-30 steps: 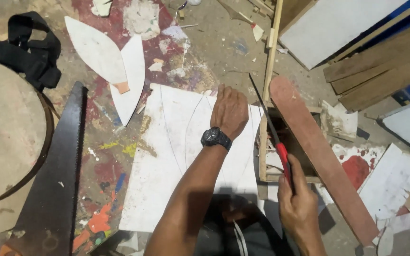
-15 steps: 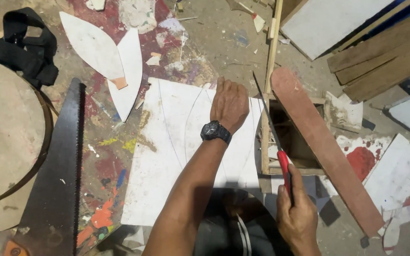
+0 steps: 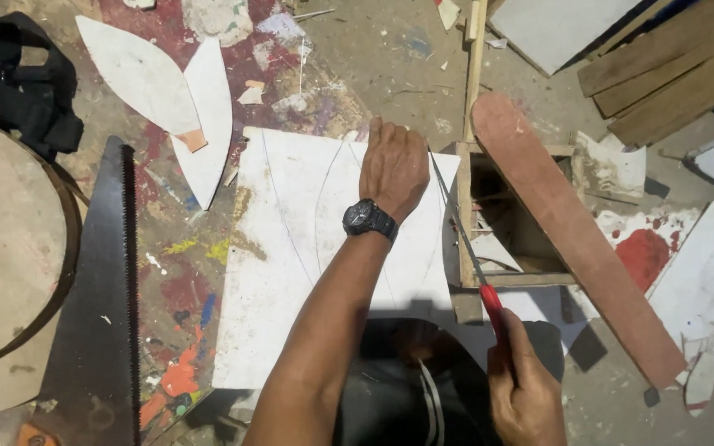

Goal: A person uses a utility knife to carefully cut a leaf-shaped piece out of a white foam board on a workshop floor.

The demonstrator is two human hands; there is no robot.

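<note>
Fingers of the left hand (image 3: 393, 165) press flat, unclenched, on the white board (image 3: 291, 256). Right hand (image 3: 526, 396) is clenched around the red-handled narrow saw (image 3: 468, 248), its blade at the board's right edge.

Head camera, straight down, close overhead

The left hand (image 3: 393, 168) covers part of the white board (image 3: 291, 264), hiding the pencil curves beneath; the right hand (image 3: 526, 396) wraps the saw's red handle (image 3: 493, 307) and is cut off by the bottom edge, as is the big handsaw (image 3: 97, 314)
</note>
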